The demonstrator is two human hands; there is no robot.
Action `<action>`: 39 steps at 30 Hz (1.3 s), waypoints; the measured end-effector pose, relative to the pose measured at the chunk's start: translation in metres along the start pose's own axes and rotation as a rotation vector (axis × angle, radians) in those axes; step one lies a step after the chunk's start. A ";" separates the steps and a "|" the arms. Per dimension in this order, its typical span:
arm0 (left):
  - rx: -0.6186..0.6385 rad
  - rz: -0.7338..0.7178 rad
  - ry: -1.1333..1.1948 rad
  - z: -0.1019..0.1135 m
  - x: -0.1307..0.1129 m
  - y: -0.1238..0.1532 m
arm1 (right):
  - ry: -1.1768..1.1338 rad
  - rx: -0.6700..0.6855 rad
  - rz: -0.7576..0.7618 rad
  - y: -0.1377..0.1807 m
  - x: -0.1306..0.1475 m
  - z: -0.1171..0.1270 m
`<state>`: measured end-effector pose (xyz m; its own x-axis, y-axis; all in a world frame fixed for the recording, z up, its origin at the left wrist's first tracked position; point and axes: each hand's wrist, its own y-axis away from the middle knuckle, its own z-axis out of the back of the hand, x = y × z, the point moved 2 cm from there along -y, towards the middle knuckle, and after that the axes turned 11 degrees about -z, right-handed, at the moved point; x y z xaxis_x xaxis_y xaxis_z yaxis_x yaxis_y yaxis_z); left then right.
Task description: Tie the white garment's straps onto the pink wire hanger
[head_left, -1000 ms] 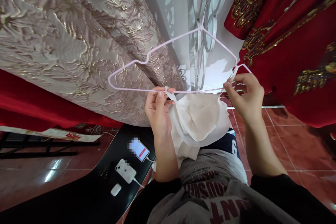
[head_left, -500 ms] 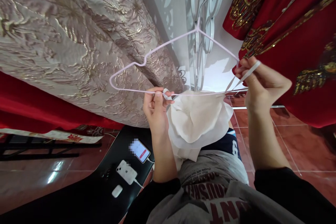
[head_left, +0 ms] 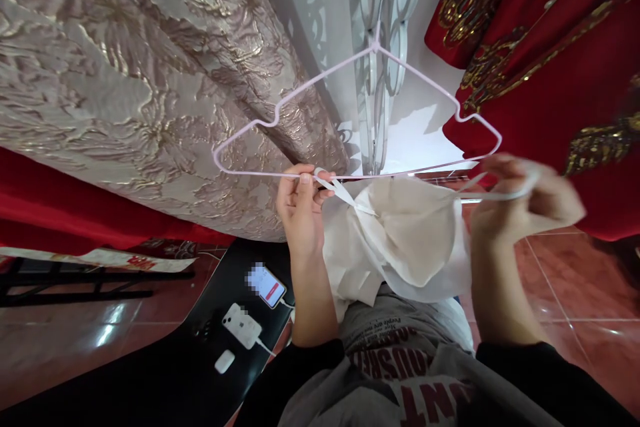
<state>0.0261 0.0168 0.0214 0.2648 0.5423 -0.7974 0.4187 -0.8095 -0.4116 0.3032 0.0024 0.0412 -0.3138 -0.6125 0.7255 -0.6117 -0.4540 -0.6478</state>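
Observation:
A pale pink clothes hanger [head_left: 325,73] faces me, its metal hook at the top near the white frame. My left hand [head_left: 303,213] is closed on the hanger's bottom bar, and a white ribbon strap [head_left: 343,193] is looped at its fingertips. Below the bar hangs a thin cream garment [head_left: 417,230] with layered, sheer edges. My right hand [head_left: 527,203], blurred by motion, grips the garment's other white strap [head_left: 505,196] and pulls it out to the right. It is just below the hanger's right corner, apart from it.
Embossed pinkish-gold fabric [head_left: 150,80] hangs at left, red cloth with gold sequins [head_left: 535,80] at right. A black bench [head_left: 165,353] at lower left bears a lit phone [head_left: 267,285], a white phone [head_left: 243,325] and a small white case [head_left: 225,361]. Red tiles [head_left: 550,273] cover the floor.
My right hand has left the hanger's right shoulder and moved down and right with its strap. The garment has spread rightward, and the hanger's right corner now shows. My left hand stays on the bar.

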 end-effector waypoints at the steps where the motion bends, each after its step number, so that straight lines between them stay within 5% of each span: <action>1: -0.002 0.025 0.012 -0.003 0.002 0.003 | 0.025 0.215 0.039 0.008 0.007 -0.008; 4: 0.004 0.072 0.060 -0.010 0.006 0.014 | 0.220 0.695 0.030 0.021 0.012 -0.034; 6: 0.025 0.088 0.063 -0.011 0.008 0.019 | 0.331 0.794 -0.038 0.021 0.007 -0.044; 10: -0.028 -0.006 -0.067 0.009 0.008 0.016 | 0.356 0.712 -0.125 0.016 -0.003 -0.042; 15: -0.373 -0.460 -0.307 0.052 -0.004 -0.006 | 0.368 0.668 -0.111 0.011 -0.002 -0.031; 19: -0.453 -0.733 -0.330 0.066 -0.017 -0.026 | 0.384 0.686 -0.107 0.009 0.001 -0.032; 22: -0.363 -0.790 -0.308 0.060 -0.026 -0.039 | 0.372 0.718 -0.117 0.012 0.004 -0.033; 28: -0.003 -0.638 -0.228 0.028 -0.051 -0.063 | 0.341 0.733 -0.058 0.016 0.011 -0.032; 34: 0.457 -0.547 -0.517 -0.003 -0.065 -0.078 | 0.366 0.728 -0.035 0.018 0.008 -0.030; 37: 0.421 -0.539 -0.559 0.000 -0.056 -0.079 | 0.383 0.738 -0.037 0.017 0.006 -0.028; 39: 0.190 -0.572 -0.483 0.018 -0.043 -0.075 | 0.397 0.747 -0.047 0.014 0.005 -0.026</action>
<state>-0.0322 0.0499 0.0786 -0.3749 0.7649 -0.5238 0.2082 -0.4811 -0.8516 0.2738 0.0098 0.0415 -0.6172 -0.3734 0.6925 -0.0333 -0.8670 -0.4972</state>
